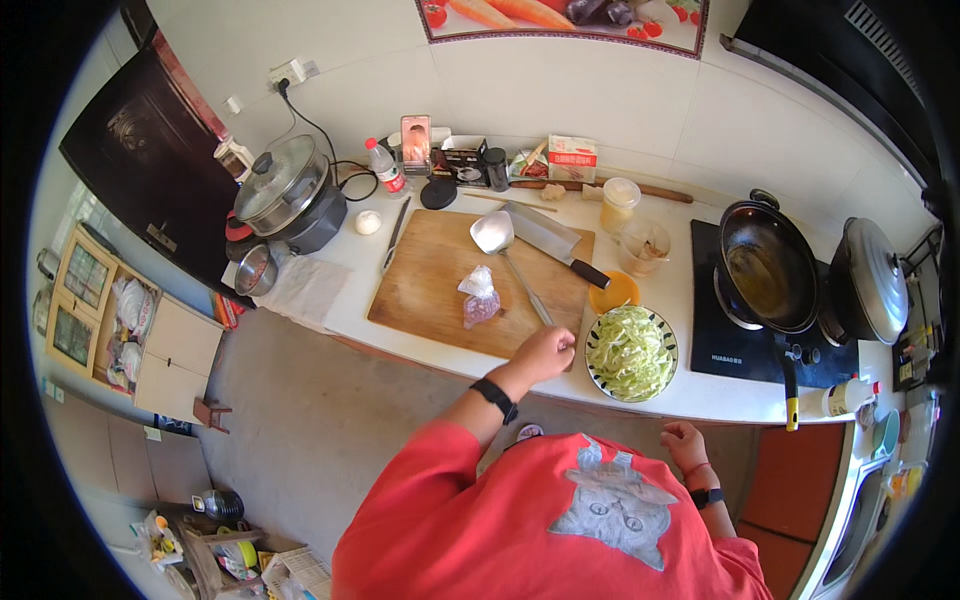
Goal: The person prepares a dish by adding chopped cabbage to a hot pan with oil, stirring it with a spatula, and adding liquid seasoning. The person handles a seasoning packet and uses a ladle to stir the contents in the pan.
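Note:
My left hand (pixel 546 352) is above the front edge of a wooden cutting board (pixel 420 292), fingers curled. Right beside it ends the handle of a metal wok spatula (pixel 493 232); whether I touch it is unclear. My right hand (pixel 684 444) hangs in front of the counter, loosely curled, with nothing visible in it. On the board lie a knotted clear plastic bag (pixel 481 306) with pinkish contents and a cleaver (pixel 540 232), its dark handle reaching past the board's right edge. Shredded cabbage (pixel 630 352) is heaped on a patterned plate (pixel 592 371) right of my left hand.
A wok (pixel 772 262) with oily residue sits on the black gas stove (pixel 705 300), its handle jutting over the front edge. Beside it is a lidded pot (pixel 870 281). An orange bowl (pixel 604 300) touches the cleaver handle. A lidded electric cooker (pixel 289 195) stands left.

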Motion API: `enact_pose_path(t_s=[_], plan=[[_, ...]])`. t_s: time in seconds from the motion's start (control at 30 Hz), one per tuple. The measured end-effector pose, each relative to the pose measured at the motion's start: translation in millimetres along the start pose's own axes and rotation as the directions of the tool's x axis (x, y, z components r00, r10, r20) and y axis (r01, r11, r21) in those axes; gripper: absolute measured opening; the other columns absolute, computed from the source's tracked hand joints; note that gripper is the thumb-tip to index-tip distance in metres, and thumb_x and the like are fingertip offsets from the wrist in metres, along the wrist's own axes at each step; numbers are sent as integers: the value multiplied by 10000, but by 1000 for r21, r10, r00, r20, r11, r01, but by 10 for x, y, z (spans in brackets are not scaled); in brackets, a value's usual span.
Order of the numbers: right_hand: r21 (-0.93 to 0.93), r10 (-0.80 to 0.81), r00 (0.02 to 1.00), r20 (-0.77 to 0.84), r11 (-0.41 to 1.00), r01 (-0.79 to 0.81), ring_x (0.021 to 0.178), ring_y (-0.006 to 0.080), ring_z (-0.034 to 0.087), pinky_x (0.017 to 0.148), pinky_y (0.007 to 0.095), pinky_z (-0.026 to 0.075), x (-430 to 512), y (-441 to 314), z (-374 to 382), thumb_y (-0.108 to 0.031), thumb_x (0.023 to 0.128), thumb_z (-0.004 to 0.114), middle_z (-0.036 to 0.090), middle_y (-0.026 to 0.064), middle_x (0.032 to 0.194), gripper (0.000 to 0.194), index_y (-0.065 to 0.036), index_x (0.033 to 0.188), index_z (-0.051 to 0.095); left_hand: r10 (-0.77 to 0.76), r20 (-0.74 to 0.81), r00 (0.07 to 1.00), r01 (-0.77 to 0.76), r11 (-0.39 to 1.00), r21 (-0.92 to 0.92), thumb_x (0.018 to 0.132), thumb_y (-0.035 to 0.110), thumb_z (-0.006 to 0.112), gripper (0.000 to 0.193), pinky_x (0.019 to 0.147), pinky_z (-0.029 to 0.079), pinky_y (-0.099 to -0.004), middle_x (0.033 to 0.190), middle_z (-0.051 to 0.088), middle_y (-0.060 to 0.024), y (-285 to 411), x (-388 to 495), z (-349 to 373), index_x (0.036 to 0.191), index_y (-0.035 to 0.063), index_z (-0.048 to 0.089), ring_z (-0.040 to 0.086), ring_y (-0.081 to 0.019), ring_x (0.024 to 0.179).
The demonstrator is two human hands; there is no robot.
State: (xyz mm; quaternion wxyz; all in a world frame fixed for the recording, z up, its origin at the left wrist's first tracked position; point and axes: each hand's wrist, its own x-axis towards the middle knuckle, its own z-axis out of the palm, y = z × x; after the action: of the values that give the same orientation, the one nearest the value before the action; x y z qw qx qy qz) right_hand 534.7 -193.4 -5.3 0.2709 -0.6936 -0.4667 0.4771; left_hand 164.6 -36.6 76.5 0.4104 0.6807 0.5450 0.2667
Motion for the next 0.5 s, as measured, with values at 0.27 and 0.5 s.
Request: enact_pose_path(t_s=[0.27, 0.5], plan=[[82, 224, 939, -262, 974, -210, 736, 150, 655, 635, 283, 526, -991, 422, -30, -100, 828, 681, 697, 93, 850, 205, 22, 992, 666, 38, 51, 998, -48, 974, 222, 784, 197, 667, 512, 1065, 401, -399, 1316, 544, -219, 77, 840, 144, 1238, -19, 575, 504, -348, 1245], [425, 544, 716, -437, 827, -368, 739, 144, 645, 659, 280, 531, -2215, 1122, 341, -91, 821, 678, 697, 94, 843, 200, 36, 975, 668, 185, 68, 980, -193, 829, 526, 857, 373, 634, 552, 1092, 369, -452, 1386, 518, -152, 68, 1604, 462, 1286, 31, 571, 427, -322, 1319]])
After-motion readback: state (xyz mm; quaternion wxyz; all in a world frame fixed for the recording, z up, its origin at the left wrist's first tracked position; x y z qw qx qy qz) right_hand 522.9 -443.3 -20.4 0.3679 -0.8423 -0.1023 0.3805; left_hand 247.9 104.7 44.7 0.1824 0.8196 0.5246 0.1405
